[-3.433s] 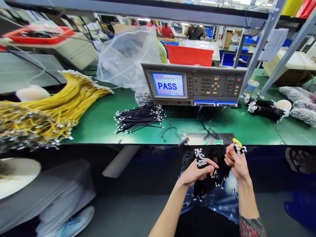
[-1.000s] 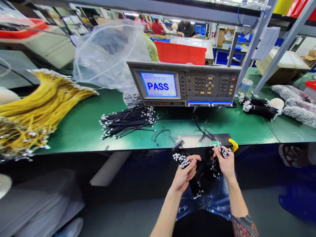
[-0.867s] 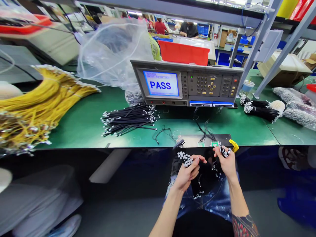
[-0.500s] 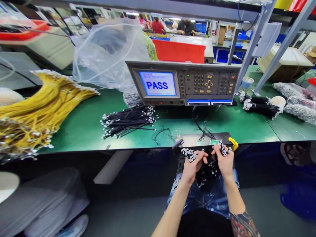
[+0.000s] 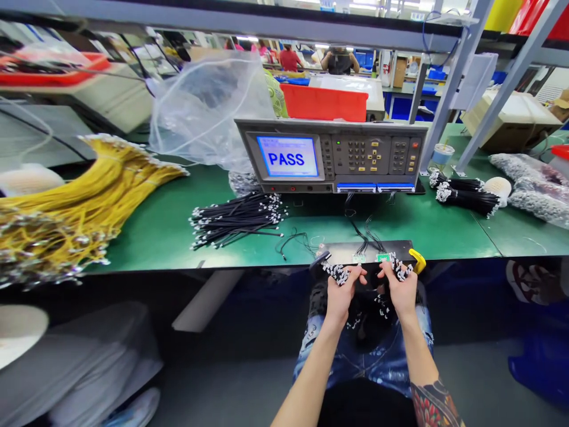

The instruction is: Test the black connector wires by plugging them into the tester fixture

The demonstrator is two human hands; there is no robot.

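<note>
My left hand (image 5: 341, 295) is closed around a bundle of black cables with white connectors (image 5: 336, 273), just below the bench's front edge. Close by on the right, my right hand (image 5: 402, 295) grips a second bundle of cables (image 5: 402, 271), its white ends fanning out above the fingers. More connector ends dangle between the hands over my lap. Beyond the fingertips lies a test fixture (image 5: 341, 251) with two small green circuit boards (image 5: 383, 258) wired to it. Behind stands a cable tester (image 5: 373, 133), its screen (image 5: 287, 158) reading PASS. Fingers hide what is pinched at the tips.
A loose pile of black cables (image 5: 237, 219) lies left of the fixture, with yellow cables (image 5: 111, 178) farther left. Tied black bundles (image 5: 469, 198) rest at right. A yellow clamp handle (image 5: 418, 261) sticks out beside my right hand. Another person's leg (image 5: 106, 362) is at lower left.
The view has shifted slightly, lowering the tester in the picture. My fingertips are a little farther apart, both hands still holding their bundles. A person in the background has raised their arms.
</note>
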